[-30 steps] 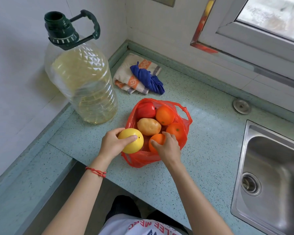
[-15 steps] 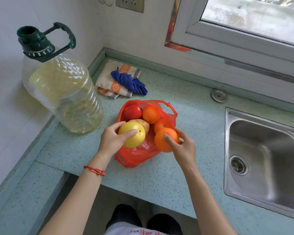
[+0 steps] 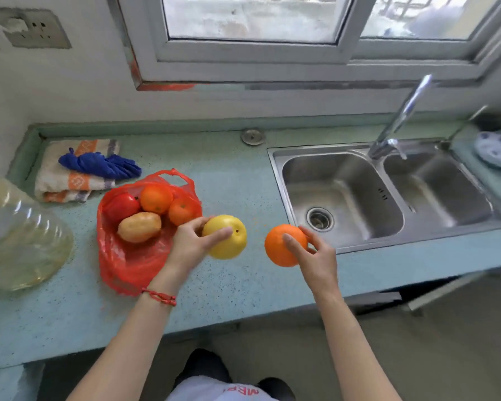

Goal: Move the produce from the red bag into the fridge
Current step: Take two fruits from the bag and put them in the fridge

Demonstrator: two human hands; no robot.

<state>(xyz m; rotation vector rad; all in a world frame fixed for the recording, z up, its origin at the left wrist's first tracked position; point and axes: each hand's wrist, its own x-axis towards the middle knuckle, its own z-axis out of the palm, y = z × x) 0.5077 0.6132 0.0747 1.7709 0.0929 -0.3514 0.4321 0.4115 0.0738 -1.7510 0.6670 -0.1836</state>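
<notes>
The red bag (image 3: 128, 264) lies open on the green counter (image 3: 229, 180). Inside it lie a red tomato (image 3: 119, 206), a potato (image 3: 139, 227) and two oranges (image 3: 156, 198). My left hand (image 3: 190, 246) grips a yellow fruit (image 3: 229, 241) just right of the bag, above the counter. My right hand (image 3: 315, 256) holds an orange (image 3: 281, 247) further right, near the sink's front left corner. No fridge is in view.
A large oil bottle (image 3: 21, 241) stands at the left edge. A folded towel (image 3: 70, 180) with a blue cloth (image 3: 99, 166) on it lies behind the bag. A double steel sink (image 3: 388, 192) with a tap (image 3: 399, 117) fills the right. A window is above.
Both hands have lifted their fruit out of the bag and moved right, away from it. The view has swung right, showing the whole sink.
</notes>
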